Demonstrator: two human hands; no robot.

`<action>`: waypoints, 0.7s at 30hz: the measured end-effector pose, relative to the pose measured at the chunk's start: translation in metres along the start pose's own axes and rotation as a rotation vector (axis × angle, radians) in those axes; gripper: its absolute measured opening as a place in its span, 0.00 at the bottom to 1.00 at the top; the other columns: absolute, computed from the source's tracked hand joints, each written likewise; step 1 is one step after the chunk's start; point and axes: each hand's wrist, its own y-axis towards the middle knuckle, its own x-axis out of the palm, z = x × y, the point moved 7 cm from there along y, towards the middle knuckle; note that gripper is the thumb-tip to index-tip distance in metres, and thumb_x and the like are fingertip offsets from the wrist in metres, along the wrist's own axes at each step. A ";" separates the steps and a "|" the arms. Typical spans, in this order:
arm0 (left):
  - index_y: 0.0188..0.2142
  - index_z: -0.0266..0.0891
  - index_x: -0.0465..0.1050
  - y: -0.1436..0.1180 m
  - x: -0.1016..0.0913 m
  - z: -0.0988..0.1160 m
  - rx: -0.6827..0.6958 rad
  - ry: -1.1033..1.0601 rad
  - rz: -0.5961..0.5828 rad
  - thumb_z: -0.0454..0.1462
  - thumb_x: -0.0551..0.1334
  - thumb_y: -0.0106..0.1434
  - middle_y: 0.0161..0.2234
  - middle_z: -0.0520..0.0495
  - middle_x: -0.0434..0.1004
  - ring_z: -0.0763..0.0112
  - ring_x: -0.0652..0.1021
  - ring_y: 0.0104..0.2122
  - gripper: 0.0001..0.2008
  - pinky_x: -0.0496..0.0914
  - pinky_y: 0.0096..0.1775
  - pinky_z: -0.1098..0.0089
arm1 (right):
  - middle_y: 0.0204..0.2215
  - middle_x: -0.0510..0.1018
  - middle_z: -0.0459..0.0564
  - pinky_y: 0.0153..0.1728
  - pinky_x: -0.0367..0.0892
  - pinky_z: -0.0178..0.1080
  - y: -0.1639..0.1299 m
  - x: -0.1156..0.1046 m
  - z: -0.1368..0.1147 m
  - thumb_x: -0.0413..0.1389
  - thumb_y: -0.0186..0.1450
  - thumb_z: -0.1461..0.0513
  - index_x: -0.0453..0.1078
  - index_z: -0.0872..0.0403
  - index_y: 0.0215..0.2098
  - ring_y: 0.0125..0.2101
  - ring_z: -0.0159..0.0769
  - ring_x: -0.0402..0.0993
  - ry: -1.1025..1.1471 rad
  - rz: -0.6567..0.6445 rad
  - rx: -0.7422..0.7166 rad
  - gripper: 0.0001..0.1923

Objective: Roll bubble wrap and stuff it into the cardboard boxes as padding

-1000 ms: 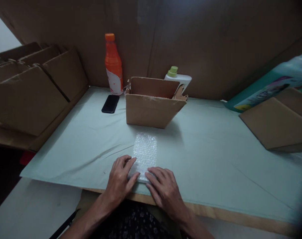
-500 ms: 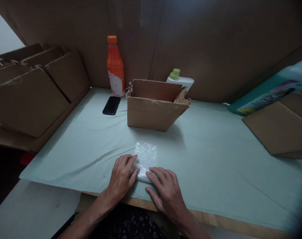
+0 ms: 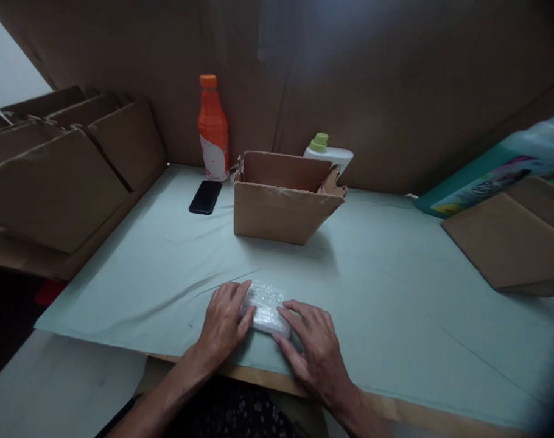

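Left hand (image 3: 223, 319) and right hand (image 3: 316, 351) lie flat, fingers spread, flanking the small clear bubble-wrap bundle (image 3: 266, 307) near the pale green worktop (image 3: 396, 292) edge (likely light, soft, springy; best gripped by its ends).

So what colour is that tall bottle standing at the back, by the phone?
Orange, cap included, with a white label low down: the tall bottle shows best in the head view.

Dim light falls on a surface (image 3: 396, 292) covered in pale green cloth, backed by a brown cardboard wall (image 3: 372, 79).
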 end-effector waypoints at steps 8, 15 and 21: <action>0.64 0.41 0.57 -0.030 -0.004 -0.018 -0.351 -0.556 0.061 0.42 0.60 0.67 0.54 0.37 0.73 0.61 0.78 0.47 0.28 0.76 0.45 0.59 | 0.43 0.83 0.53 0.43 0.71 0.48 0.009 0.012 0.016 0.54 0.70 0.64 0.71 0.52 0.52 0.41 0.43 0.78 0.158 -0.032 0.065 0.13; 0.68 0.37 0.48 -0.036 0.010 -0.009 -0.492 -1.080 -0.123 0.45 0.64 0.62 0.47 0.39 0.78 0.62 0.79 0.44 0.40 0.74 0.48 0.61 | 0.45 0.82 0.54 0.47 0.74 0.46 0.000 0.017 0.012 0.57 0.67 0.59 0.75 0.49 0.47 0.46 0.43 0.78 0.551 -0.132 0.245 0.11; 0.68 0.41 0.53 -0.022 0.017 0.009 -0.282 -0.995 -0.163 0.49 0.62 0.64 0.40 0.44 0.76 0.67 0.78 0.35 0.37 0.75 0.37 0.67 | 0.41 0.81 0.54 0.41 0.73 0.42 -0.016 0.024 0.036 0.57 0.65 0.47 0.73 0.52 0.53 0.41 0.44 0.78 0.966 -0.327 0.478 0.24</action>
